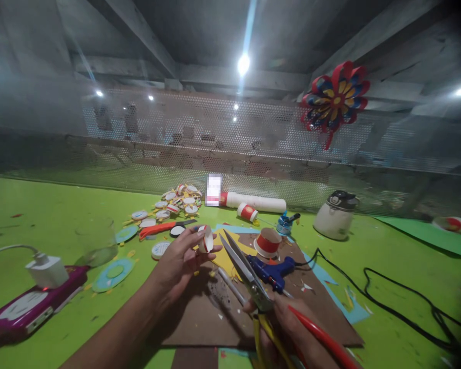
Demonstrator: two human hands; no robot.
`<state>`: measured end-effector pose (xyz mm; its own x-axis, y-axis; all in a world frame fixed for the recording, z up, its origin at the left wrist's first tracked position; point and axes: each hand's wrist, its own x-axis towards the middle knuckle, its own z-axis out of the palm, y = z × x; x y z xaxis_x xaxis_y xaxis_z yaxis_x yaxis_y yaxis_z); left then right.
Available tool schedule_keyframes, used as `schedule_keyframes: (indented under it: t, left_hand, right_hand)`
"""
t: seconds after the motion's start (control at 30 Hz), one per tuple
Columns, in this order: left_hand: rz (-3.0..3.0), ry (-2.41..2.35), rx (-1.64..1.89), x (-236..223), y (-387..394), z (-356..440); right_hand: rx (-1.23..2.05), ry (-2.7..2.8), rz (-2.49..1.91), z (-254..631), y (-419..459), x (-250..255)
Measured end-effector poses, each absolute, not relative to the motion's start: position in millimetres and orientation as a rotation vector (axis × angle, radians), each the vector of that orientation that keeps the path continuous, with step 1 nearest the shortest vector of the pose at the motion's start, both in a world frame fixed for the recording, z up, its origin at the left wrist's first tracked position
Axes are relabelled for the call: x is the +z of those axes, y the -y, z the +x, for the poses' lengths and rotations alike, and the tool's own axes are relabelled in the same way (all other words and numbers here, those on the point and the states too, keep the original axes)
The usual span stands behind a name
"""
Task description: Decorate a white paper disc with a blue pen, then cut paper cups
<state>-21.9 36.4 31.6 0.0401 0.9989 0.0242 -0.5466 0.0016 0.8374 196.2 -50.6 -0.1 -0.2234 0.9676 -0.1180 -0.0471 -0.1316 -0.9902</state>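
My left hand [179,264] pinches a small white paper cup [206,239] with a red band, held on its side above the brown board [200,318]. My right hand [288,325] grips a pair of scissors [246,271] with yellow and red handles. The blades are parted and point up and left toward the cup, a short way from it. A blue glue gun [272,271] lies on the board just behind the scissors. An upturned red-and-white cup [268,242] stands beyond it.
A pile of cut paper circles [176,202], a stack of cups lying flat [253,202], orange-handled scissors [157,229], a purple power strip with a white plug [34,300], a black cable [388,302] and a white pot [336,215] lie about the green table. A paper pinwheel [335,100] hangs on the mesh.
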Motion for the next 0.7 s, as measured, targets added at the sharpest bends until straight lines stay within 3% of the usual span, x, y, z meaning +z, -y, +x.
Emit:
schedule_keyframes:
  t: [0.53,0.7]
  left_hand:
    - [0.871,-0.649,1.340,27,-31,-17]
    - [0.829,-0.630,1.426,33,-31,-20]
  right_hand:
    - [1.675,1.298,-1.096,199,34,11]
    - [1.552,1.316,-1.167,201,50,5]
